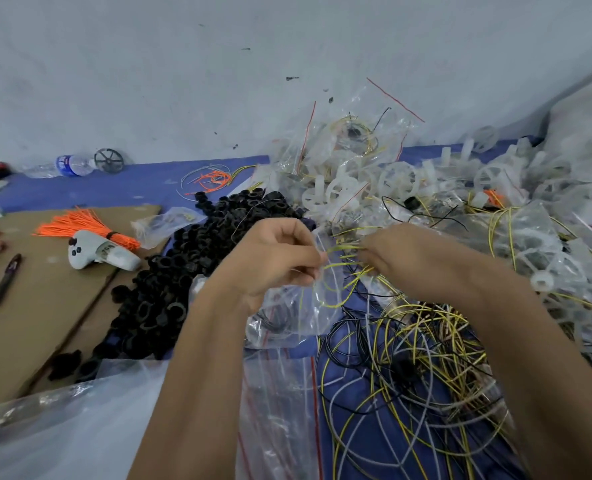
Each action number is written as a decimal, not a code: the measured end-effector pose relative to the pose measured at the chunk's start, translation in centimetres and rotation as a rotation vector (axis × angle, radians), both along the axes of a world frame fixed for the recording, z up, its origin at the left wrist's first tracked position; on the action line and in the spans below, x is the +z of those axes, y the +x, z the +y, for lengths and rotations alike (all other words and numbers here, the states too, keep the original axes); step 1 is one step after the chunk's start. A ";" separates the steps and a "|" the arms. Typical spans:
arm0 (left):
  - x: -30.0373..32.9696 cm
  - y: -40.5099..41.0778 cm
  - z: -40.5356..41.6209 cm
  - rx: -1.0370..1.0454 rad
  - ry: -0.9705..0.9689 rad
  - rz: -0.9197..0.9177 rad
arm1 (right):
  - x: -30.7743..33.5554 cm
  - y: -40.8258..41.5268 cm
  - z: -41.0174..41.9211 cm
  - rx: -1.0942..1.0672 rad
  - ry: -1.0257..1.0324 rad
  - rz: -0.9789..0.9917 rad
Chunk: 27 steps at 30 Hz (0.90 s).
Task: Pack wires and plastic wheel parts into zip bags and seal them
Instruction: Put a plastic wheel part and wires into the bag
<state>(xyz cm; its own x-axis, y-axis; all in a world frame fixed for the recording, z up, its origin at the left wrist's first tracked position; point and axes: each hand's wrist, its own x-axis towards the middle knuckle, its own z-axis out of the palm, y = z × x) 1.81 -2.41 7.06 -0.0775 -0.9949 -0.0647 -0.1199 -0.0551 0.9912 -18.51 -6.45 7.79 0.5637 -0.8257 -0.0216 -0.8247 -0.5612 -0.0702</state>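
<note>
My left hand (pixel 273 261) pinches the mouth of a clear zip bag (pixel 287 313), which hangs below it over the blue mat (pixel 79 192). My right hand (pixel 402 258), fingers curled, grips yellow wires (pixel 343 252) at the bag's mouth. Loose wires (pixel 419 368) lie below the right hand, black wheels (pixel 183 271) left, white wheels (pixel 356 185) beyond.
</note>
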 end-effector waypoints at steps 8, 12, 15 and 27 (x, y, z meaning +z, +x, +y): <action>0.2 -1.9 0.1 -0.013 -0.048 -0.157 | -0.4 2.0 0.9 0.068 0.213 -0.165; 0.4 -0.3 0.3 -0.023 -0.005 -0.250 | 0.0 0.4 0.3 -0.001 0.201 -0.232; 0.3 1.5 0.3 0.025 0.045 -0.339 | 1.1 -1.4 0.0 -0.016 0.122 -0.232; -0.7 2.7 0.3 0.072 0.164 -0.312 | 0.3 -1.5 -0.1 0.109 0.210 -0.423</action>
